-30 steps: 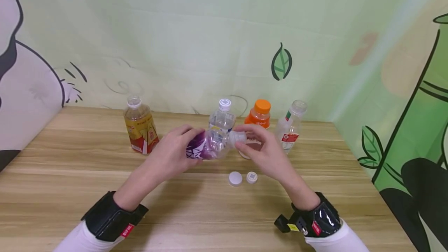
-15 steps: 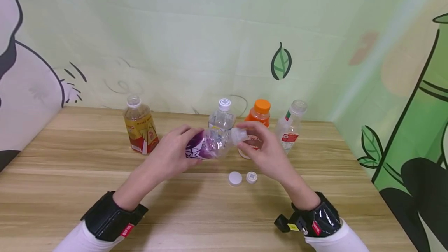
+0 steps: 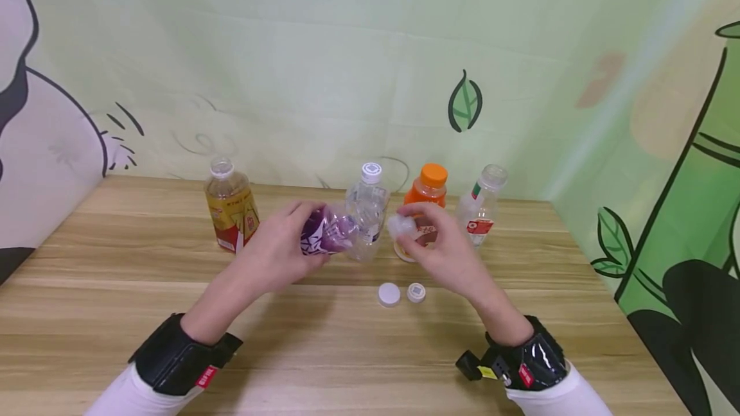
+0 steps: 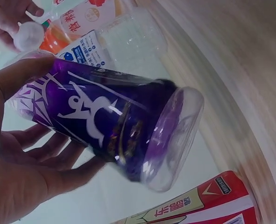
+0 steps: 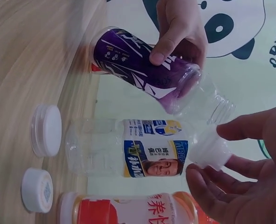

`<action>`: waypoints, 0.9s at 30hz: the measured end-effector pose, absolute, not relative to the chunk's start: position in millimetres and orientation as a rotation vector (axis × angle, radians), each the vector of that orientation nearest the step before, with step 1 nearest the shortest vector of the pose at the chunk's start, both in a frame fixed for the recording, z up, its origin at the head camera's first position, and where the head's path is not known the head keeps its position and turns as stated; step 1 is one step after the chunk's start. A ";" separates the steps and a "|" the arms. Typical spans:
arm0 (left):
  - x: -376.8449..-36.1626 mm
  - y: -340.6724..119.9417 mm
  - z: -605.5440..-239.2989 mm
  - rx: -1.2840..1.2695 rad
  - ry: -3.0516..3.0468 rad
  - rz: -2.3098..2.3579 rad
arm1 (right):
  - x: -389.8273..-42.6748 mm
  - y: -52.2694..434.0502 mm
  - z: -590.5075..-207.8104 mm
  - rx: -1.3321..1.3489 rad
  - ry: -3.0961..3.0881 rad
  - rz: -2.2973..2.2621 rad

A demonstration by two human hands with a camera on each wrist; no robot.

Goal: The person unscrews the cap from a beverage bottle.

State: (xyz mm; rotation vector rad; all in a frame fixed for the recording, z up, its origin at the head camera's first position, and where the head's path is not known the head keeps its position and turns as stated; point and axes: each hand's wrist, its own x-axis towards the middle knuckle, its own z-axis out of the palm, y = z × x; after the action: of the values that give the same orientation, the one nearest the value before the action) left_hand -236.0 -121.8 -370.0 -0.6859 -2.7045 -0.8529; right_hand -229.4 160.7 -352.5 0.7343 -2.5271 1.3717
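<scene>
My left hand (image 3: 283, 246) grips a clear bottle with a purple label (image 3: 326, 233), tilted with its neck toward the right. In the right wrist view the bottle's threaded mouth (image 5: 222, 109) shows uncovered. My right hand (image 3: 442, 246) pinches a translucent white cap (image 3: 401, 226) between thumb and fingers, a little apart from that mouth. Behind the hands stands a clear bottle with a white cap (image 3: 370, 201). An orange-capped bottle (image 3: 426, 194) is partly hidden by my right hand.
A white cap (image 3: 389, 294) and a smaller white cap (image 3: 415, 293) lie on the wooden table (image 3: 358, 352). An uncapped yellow-and-red labelled bottle (image 3: 231, 210) stands at left, an uncapped clear bottle (image 3: 480, 210) at right. A printed backdrop (image 3: 324, 82) rises behind.
The cap has come off the purple-labelled bottle and stays in my right hand. My left hand has drawn the bottle left and slightly up, away from the cap.
</scene>
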 end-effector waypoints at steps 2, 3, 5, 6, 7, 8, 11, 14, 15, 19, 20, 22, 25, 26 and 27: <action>-236.1 -122.7 -368.4 -0.659 -2.713 -0.845 | -230.0 162.5 -352.6 0.758 -2.570 1.296; -236.3 -123.0 -367.8 -0.642 -2.719 -0.839 | -230.3 163.5 -352.2 0.767 -2.598 1.258; -236.7 -123.5 -366.6 -0.611 -2.724 -0.834 | -231.3 166.1 -352.0 0.798 -2.652 1.170; -237.0 -123.9 -366.4 -0.598 -2.722 -0.831 | -232.0 167.5 -351.9 0.819 -2.679 1.125; -237.2 -124.2 -366.3 -0.583 -2.720 -0.830 | -232.6 168.7 -351.8 0.840 -2.710 1.081; -237.6 -124.6 -366.6 -0.570 -2.714 -0.832 | -233.3 169.8 -351.8 0.860 -2.748 1.034; -238.9 -126.3 -367.7 -0.544 -2.682 -0.834 | -235.1 172.3 -353.0 0.896 -2.888 0.876; -241.1 -127.8 -368.7 -0.519 -2.637 -0.850 | -235.1 173.1 -354.9 0.894 -3.034 0.693; -241.9 -128.4 -369.0 -0.513 -2.624 -0.858 | -235.2 173.5 -355.9 0.889 -3.068 0.636; -245.2 -129.9 -370.6 -0.476 -2.608 -0.907 | -236.1 174.1 -359.5 0.853 -3.165 0.458; -245.9 -130.2 -371.2 -0.463 -2.615 -0.922 | -236.4 174.2 -360.2 0.838 -3.186 0.426; -247.4 -131.2 -372.6 -0.430 -2.634 -0.949 | -236.8 174.3 -361.3 0.811 -3.222 0.356; -249.6 -133.1 -374.9 -0.373 -2.651 -0.993 | -237.8 175.0 -363.6 0.779 -3.261 0.277; -250.3 -133.9 -375.8 -0.355 -2.652 -1.007 | -237.9 175.2 -364.0 0.771 -3.270 0.261; -251.0 -134.8 -376.5 -0.338 -2.649 -1.019 | -238.3 175.4 -364.6 0.762 -3.278 0.241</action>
State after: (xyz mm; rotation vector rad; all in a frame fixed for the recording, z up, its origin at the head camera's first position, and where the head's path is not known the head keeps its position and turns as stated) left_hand -251.0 -134.8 -376.5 -0.3384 -2.6485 -1.0190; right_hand -238.3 175.4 -364.6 0.7625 -3.2777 0.2407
